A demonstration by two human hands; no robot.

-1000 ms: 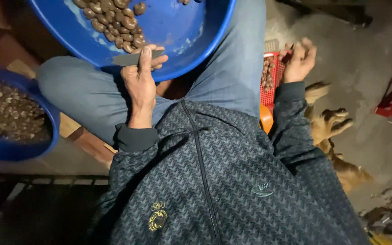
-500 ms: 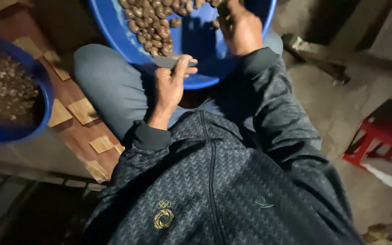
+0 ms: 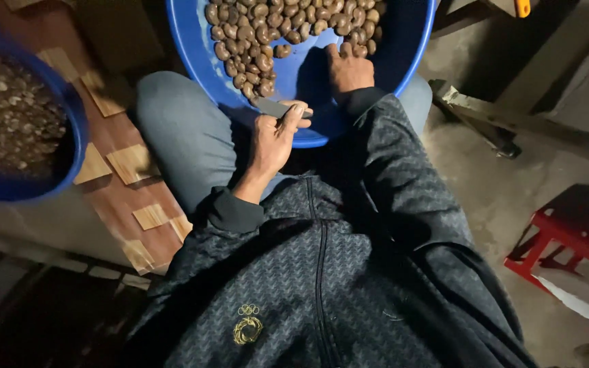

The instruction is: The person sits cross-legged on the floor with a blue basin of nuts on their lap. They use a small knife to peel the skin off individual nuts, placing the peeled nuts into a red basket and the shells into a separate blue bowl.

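Knife (image 3: pixel 275 108): short, flat, dull grey blade, lying across the near rim of the blue basin (image 3: pixel 202 58); the tip points toward the person's left. Handle hidden inside the left hand (image 3: pixel 273 136), whose fingers are clenched round it with the thumb laid along the top.

Nuts (image 3: pixel 267 31): brown, kidney-shaped, with shells that look glossy in the low light; they resemble cashews in shell. Heaped on the far and left part of the blue basin, with one lying apart near the middle (image 3: pixel 283 50).

Blue basin: round, plastic, bright blue, resting on the person's lap over grey trousers (image 3: pixel 185 133). Near part of its floor is bare.

Right hand (image 3: pixel 349 68): palm down inside the basin, fingertips resting at the edge of the nut heap. Fingers curled loosely; whether they pinch a nut cannot be told.

Second basin (image 3: pixel 69 163): blue, at the person's left, partly blurred; it is filled with small dark and pale fragments (image 3: pixel 11 116), kind uncertain.

Surroundings: wooden board (image 3: pixel 127 191) with paler square patches under the second basin; red plastic stool (image 3: pixel 567 238) on the concrete floor to the person's right; dark patterned zip jacket (image 3: pixel 322 272).
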